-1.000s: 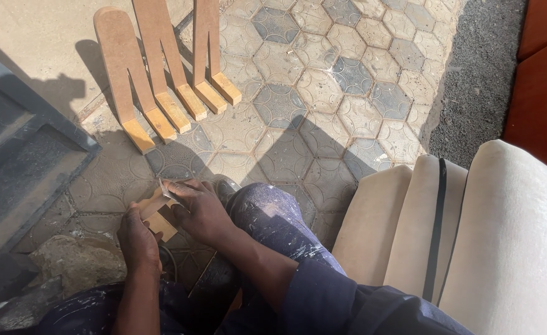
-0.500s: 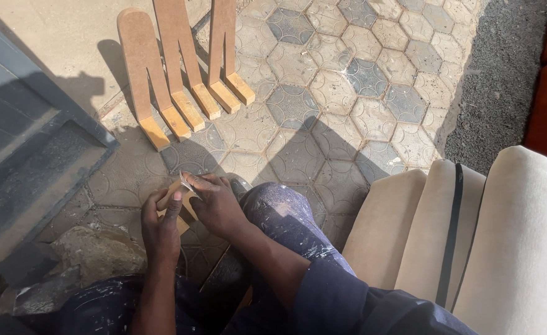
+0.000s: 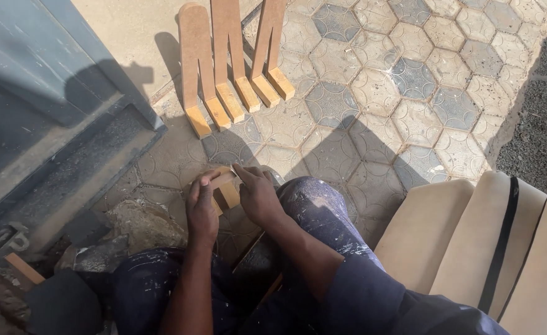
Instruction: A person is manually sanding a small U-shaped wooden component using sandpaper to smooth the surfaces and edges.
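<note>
No packages, labels, signs or screens show anywhere in this view — not on the ground, the wall or the furniture.
</note>
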